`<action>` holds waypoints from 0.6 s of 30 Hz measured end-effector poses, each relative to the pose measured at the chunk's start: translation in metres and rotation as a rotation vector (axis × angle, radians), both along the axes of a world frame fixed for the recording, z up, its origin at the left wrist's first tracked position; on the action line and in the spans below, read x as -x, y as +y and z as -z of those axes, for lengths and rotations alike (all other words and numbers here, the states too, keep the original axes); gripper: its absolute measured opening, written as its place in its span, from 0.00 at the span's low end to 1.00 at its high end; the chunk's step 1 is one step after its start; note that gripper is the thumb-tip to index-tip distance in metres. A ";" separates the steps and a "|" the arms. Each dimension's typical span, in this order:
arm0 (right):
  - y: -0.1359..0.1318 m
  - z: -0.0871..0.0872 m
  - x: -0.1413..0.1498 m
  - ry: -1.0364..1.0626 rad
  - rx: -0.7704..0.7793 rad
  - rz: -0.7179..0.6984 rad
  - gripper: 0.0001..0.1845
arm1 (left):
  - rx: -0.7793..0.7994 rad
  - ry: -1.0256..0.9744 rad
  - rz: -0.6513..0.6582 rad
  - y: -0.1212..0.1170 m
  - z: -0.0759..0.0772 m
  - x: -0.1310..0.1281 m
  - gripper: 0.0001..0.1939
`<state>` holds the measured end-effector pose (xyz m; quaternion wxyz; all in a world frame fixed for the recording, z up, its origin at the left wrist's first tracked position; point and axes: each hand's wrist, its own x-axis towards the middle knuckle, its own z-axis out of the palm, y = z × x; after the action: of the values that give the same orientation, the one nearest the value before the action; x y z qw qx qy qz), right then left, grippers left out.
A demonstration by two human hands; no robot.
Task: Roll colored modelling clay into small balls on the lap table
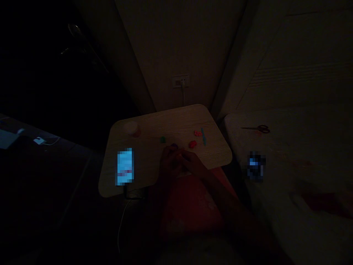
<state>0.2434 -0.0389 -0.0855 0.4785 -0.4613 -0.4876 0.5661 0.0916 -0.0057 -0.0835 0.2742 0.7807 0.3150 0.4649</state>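
Observation:
The room is very dark. My left hand (168, 162) and my right hand (190, 163) meet at the near edge of a small wooden table (154, 125), fingers curled together around a small piece I cannot make out, with a dark bluish bit (174, 146) just beyond the fingertips. On the table beyond them lie a green lump (163, 139), a red lump (192, 144), a small pink shape (197, 133) and a thin blue tool (203, 136).
A lit phone (125, 166) lies on the table's left side, a cable hanging below it. A small round tub (131, 127) stands at the back left. Scissors (257, 129) and another lit device (256, 166) lie on the bed at right. A wall socket (180, 81) is behind.

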 end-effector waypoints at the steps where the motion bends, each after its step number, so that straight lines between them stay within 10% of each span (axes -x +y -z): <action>1: 0.000 -0.001 -0.001 -0.007 0.003 -0.008 0.25 | 0.000 0.007 0.006 0.000 -0.001 0.000 0.18; 18: -0.007 -0.009 0.001 -0.041 -0.064 0.016 0.27 | 0.116 -0.047 0.174 0.003 -0.006 -0.004 0.24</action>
<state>0.2423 -0.0460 -0.0767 0.4875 -0.4611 -0.5115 0.5368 0.0957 -0.0024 -0.0773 0.3655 0.7767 0.2659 0.4387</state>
